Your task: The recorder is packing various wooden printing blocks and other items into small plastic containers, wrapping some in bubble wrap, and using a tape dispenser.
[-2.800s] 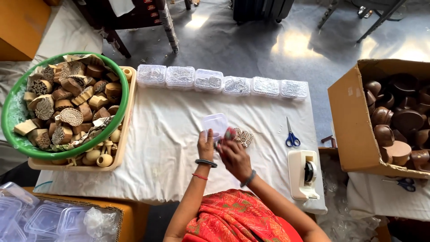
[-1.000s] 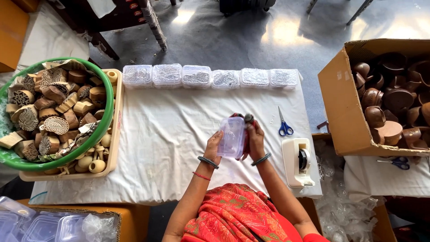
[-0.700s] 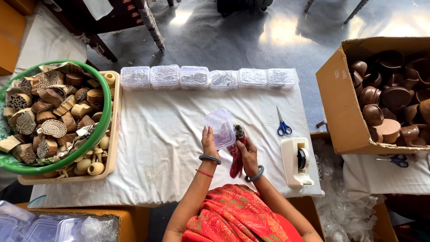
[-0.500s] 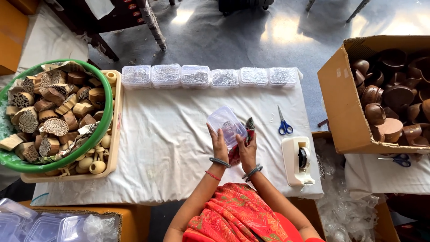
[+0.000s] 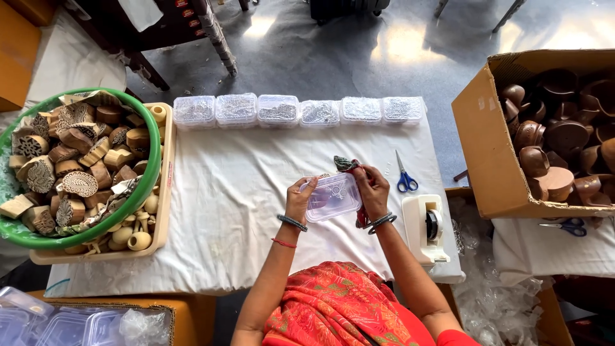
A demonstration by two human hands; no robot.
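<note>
Gripping the clear plastic box with both hands, I'd press the lid evenly at each corner.

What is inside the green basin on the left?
The green basin is heaped with carved wooden printing blocks, patterned faces showing. Whatever lies beneath the top layer, and the basin's bottom, is covered.

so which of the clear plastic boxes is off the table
The clear lidded plastic box held in both hands; the six others sit in a row along the table's far edge.
</note>
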